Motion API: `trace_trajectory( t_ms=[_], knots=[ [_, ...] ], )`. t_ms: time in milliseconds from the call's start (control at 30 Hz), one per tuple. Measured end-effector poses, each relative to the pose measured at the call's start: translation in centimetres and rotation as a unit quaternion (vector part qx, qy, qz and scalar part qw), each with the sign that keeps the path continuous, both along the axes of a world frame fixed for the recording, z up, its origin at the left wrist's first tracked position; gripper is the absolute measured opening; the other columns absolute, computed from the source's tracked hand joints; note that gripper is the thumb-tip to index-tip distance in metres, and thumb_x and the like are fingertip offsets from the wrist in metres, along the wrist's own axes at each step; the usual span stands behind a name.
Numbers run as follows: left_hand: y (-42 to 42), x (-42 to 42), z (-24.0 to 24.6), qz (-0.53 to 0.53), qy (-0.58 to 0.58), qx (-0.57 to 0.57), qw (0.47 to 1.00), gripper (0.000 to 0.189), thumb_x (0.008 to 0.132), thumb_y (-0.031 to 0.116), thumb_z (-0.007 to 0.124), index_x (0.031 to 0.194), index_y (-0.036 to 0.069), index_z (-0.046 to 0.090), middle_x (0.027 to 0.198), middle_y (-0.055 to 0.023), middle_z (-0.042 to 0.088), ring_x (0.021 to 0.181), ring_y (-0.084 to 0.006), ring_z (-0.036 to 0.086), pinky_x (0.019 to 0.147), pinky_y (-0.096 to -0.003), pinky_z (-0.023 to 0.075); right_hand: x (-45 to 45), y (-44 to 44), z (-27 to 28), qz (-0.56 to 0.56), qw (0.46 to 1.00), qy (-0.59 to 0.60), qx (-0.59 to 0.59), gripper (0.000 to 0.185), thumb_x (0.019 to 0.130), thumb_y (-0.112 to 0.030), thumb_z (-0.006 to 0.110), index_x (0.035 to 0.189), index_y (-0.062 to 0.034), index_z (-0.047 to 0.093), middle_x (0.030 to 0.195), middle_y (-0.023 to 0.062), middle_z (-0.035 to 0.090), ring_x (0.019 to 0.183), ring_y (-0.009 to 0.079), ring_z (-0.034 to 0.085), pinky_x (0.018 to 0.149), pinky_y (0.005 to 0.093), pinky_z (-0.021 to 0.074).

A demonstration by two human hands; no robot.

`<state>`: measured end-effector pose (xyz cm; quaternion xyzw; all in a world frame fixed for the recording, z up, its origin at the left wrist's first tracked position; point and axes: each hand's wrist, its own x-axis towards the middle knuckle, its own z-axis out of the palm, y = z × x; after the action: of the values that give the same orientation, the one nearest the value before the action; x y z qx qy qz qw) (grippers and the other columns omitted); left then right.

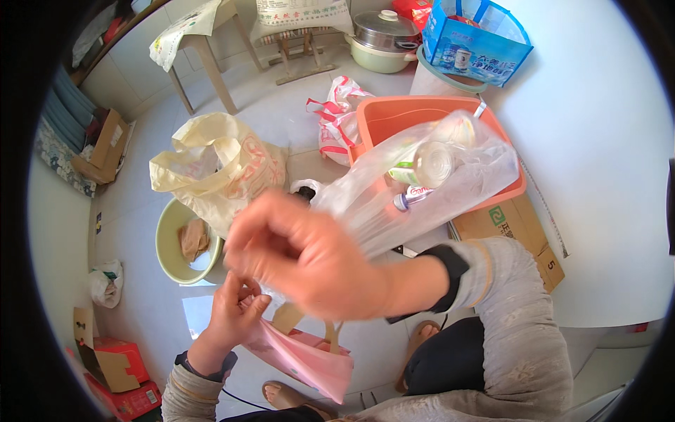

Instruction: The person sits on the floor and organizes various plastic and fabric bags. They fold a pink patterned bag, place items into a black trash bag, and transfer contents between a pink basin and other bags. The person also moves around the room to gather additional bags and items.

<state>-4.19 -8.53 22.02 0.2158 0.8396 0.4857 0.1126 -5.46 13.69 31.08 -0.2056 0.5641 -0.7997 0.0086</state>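
Observation:
My left hand (pixel 227 322) grips the edge of a pink bag (pixel 308 361), which hangs low before me with beige handles (pixel 333 336). Above and to the right of it, my right hand (pixel 311 258) is raised and blurred. Its fingers curl towards the thumb; whether anything thin is between them cannot be told. Behind this hand, a translucent plastic bag (pixel 369 221) stretches over an orange plastic tub (pixel 393 105). Inside that bag I see a clear container (pixel 433 163) and a bottle with a purple cap (pixel 402 201).
A cream plastic bag (pixel 253 169) stands on the tiled floor beside a pale green basin (pixel 167 250). Flattened cardboard (pixel 519 237) lies beside the tub. A white table (pixel 596 174) borders the right. Red boxes (pixel 132 398) sit at lower left, and a stool (pixel 208 63) stands behind.

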Motion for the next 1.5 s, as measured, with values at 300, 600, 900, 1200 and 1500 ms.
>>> trace_trajectory(
  t_ms=[300, 600, 900, 1200, 1500],
  knots=[
    [-0.6, 1.9, 4.3, -0.182, 0.082, 0.021, 0.980, 0.049, 0.081, 0.021, 0.064, 0.127, 0.006, 0.059, 0.124, -0.0077, 0.062, 0.098, -0.0229, 0.060, 0.070, -0.0299, 0.0457, 5.2, -7.3, -2.8, 0.056, 0.969, 0.233, 0.060, 0.013, 0.084, -0.001, 0.064, 0.091, -0.0035, 0.053, 0.088, 0.0081, 0.048, 0.082, 0.0246, 0.050, 0.078, 0.0333, 0.0408],
    [-2.9, 2.8, 6.4, -0.095, 0.086, 0.066, 0.990, 0.024, 0.068, 0.016, 0.076, 0.085, 0.002, 0.069, 0.094, -0.0129, 0.067, 0.077, -0.0263, 0.068, 0.069, -0.0331, 0.0548, 4.0, -2.1, 0.5, 0.028, 0.884, 0.440, 0.152, 0.025, 0.080, -0.008, 0.064, 0.105, -0.0042, 0.061, 0.105, 0.0105, 0.058, 0.097, 0.0282, 0.058, 0.078, 0.0365, 0.0505],
    [-5.7, 1.2, 4.3, -0.171, -0.080, 0.035, 0.981, 0.013, 0.071, 0.005, 0.072, 0.081, -0.002, 0.066, 0.082, -0.0118, 0.066, 0.068, -0.0244, 0.061, 0.063, -0.0304, 0.0478, -13.6, 20.7, -7.2, -0.030, 0.840, -0.163, 0.516, 0.022, 0.092, -0.024, 0.064, 0.099, -0.0021, 0.062, 0.095, 0.0035, 0.065, 0.086, 0.0116, 0.064, 0.072, 0.0296, 0.0533],
    [-5.1, 0.5, -0.2, -0.135, -0.252, 0.023, 0.958, 0.018, 0.078, 0.000, 0.067, 0.094, -0.001, 0.072, 0.086, -0.0083, 0.068, 0.077, -0.0167, 0.062, 0.072, -0.0304, 0.0495, -12.3, 25.7, -14.9, 0.257, 0.442, -0.299, 0.805, 0.088, 0.074, -0.039, 0.077, 0.149, -0.0155, 0.037, 0.141, 0.0137, 0.052, 0.110, 0.0329, 0.061, 0.079, 0.0439, 0.0552],
    [-6.0, 0.7, -6.0, -0.222, -0.223, -0.069, 0.947, 0.038, 0.085, 0.038, 0.073, 0.098, 0.002, 0.073, 0.094, -0.0110, 0.071, 0.084, -0.0273, 0.067, 0.076, -0.0345, 0.0524, -15.2, 27.9, -22.5, 0.321, 0.427, -0.172, 0.828, 0.108, 0.067, -0.047, 0.082, 0.154, -0.0161, 0.026, 0.150, 0.0138, 0.042, 0.130, 0.0346, 0.049, 0.103, 0.0455, 0.0431]
  ],
)
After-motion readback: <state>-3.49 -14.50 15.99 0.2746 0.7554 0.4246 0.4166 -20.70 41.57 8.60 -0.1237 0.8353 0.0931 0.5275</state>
